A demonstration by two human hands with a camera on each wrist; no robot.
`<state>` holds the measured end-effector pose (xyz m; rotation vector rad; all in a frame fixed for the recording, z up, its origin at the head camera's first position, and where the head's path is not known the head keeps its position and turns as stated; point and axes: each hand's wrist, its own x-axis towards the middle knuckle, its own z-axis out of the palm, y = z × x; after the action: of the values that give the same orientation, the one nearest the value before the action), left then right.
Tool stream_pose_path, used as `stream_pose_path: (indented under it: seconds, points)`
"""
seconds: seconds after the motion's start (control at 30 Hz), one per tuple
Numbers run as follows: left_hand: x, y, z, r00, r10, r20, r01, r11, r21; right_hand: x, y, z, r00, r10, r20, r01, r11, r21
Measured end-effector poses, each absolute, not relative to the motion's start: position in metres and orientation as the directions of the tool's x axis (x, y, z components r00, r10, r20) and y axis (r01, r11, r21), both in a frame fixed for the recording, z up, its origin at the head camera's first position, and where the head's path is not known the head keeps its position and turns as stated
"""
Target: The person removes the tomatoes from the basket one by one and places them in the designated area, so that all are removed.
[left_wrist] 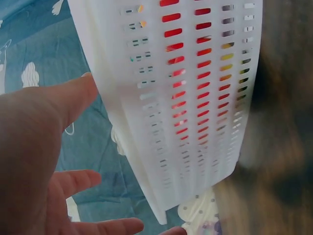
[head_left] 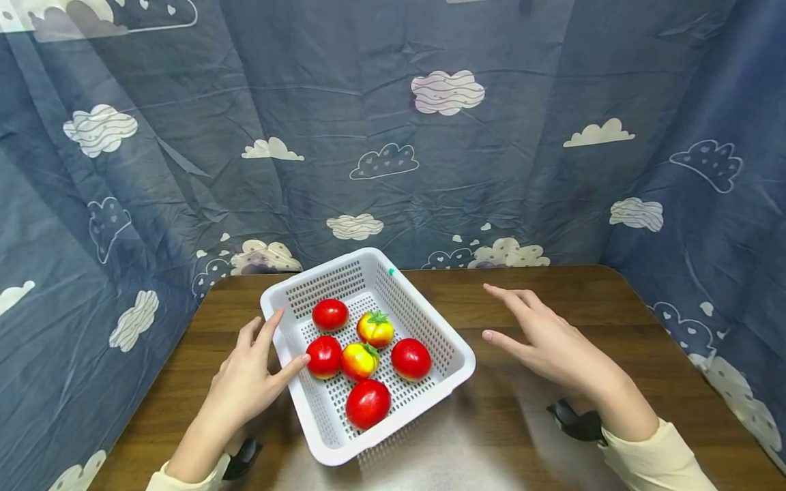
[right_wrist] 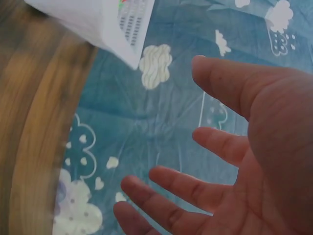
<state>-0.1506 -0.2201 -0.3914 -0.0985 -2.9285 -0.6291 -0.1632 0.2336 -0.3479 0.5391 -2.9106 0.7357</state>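
Observation:
A white perforated plastic basket [head_left: 454, 372] stands at an angle on the wooden table. Inside lie several shiny red round fruits [head_left: 368, 404] and two smaller yellow-and-red fruits [head_left: 375, 329] with green leafy tops. Beside the basket's left rim is my left hand [head_left: 245, 378], fingers spread. Its thumb reaches across the rim in the head view; in the left wrist view the thumb tip meets the rim's edge, and I cannot tell whether it touches. To the basket's right, my right hand [head_left: 546, 341] hovers apart from it, fingers extended and holding nothing.
The brown wooden table [head_left: 491, 436] ends at a back edge just behind the basket. Blue cloth with white cloud prints [head_left: 393, 211] hangs behind and at both sides. Dark straps [head_left: 574, 419] show at the wrists, by the cream sleeves.

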Motion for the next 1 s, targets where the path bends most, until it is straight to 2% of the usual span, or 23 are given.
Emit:
stream_pose_path:
  seconds: [0.2,0.43,0.6,1.0]
  points:
    - [-0.145,-0.227,-0.399,-0.989,0.015,0.15,0.083,0.885,0.459,-0.169,0.217,-0.342,-0.916,-0.365,0.168,-0.401,0.799,-0.447]
    - [-0.14,-0.232,-0.405,-0.997,0.004,0.08,0.048,0.831,0.554,-0.177,0.195,-0.338,-0.884,-0.449,0.131,-0.453,0.755,-0.473]
    - [-0.139,-0.235,-0.413,-0.997,0.04,0.071,0.077,0.748,0.659,-0.186,0.178,-0.337,-0.855,-0.512,0.08,-0.479,0.722,-0.499]
    - [-0.143,-0.243,-0.436,-0.991,0.132,0.03,0.095,0.519,0.85,-0.202,0.144,-0.339,-0.796,-0.604,-0.038,-0.518,0.712,-0.474]
